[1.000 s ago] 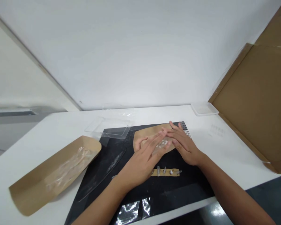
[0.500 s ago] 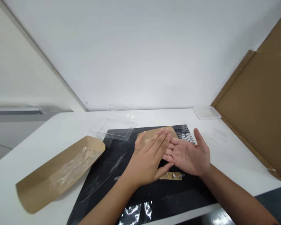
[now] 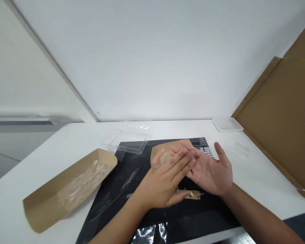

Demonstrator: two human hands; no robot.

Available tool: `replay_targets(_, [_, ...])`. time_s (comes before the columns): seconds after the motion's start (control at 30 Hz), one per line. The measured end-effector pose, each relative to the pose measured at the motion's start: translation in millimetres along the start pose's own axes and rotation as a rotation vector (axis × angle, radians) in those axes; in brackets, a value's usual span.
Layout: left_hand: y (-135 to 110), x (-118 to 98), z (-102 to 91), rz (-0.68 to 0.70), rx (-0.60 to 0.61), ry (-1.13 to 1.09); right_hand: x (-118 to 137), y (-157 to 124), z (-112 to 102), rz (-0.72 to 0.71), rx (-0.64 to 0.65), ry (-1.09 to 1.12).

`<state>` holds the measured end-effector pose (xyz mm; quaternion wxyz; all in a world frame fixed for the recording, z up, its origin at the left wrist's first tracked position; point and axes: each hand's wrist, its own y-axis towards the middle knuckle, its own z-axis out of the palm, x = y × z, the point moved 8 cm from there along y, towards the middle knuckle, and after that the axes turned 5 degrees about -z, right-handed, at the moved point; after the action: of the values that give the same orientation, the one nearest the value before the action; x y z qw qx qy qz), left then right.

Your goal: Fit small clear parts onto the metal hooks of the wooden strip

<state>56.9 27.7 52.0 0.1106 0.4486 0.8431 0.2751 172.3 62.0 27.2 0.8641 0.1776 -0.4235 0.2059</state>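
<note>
— white wall [image 3: 152, 61] behind, white table [image 3: 259, 176] below: what does the figure show between them?

— a black mat [image 3: 213, 211] spreads across the near middle of the table, matte and marked with pale scuffs. on it lies a kraft card [image 3: 162, 152] with one curved edge, partly under the hands. nearer lies a narrow kraft strip [image 3: 195, 195] set with small clear pegs [image 3: 200, 195].

— and the hands?

— left hand [image 3: 162, 183]: palm down, open, fingers straight, gripping nothing. it is over the card, but contact cannot be told. right hand [image 3: 210, 173]: palm up, open, fingers spread, empty, its fingertips overlapped by the left fingers.

— which step is in hand?

— judged from the lie of things, work around the card and strip, with neither gripped. any next move calls for fingers closing on one of them.

— what else is labelled?

— at the mat's far edge, a clear plastic lid [image 3: 125, 142]. to the left, a folded kraft tray [image 3: 40, 206] holding crinkled clear film [image 3: 83, 181]. far right, a shallow white tray [image 3: 227, 124] beside a corrugated cardboard sheet [image 3: 271, 118].
</note>
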Motion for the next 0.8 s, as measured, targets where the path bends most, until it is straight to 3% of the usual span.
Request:
replay_targets(0.2, [0,16,-4.0,-0.106,-0.025,0.016,10,1,-6,-0.072,0.049,-0.496])
replay_targets(0.43, [-10,30,-11.7,-0.098,-0.178,0.064,25,-8,-26,-0.204,0.01,-0.319])
replay_targets(0.5, [-12,34,-9.9,-0.121,-0.194,0.08,31,-12,-31,-0.265,0.018,-0.366])
replay_targets(0.67, [-11,36,2.7,-0.178,-0.104,0.077,25,-17,-14,-0.339,0.181,-1.109])
replay_targets(0.8, [-10,28,6.3,-0.143,-0.063,0.024,18,-19,5,-0.398,0.327,-1.3])
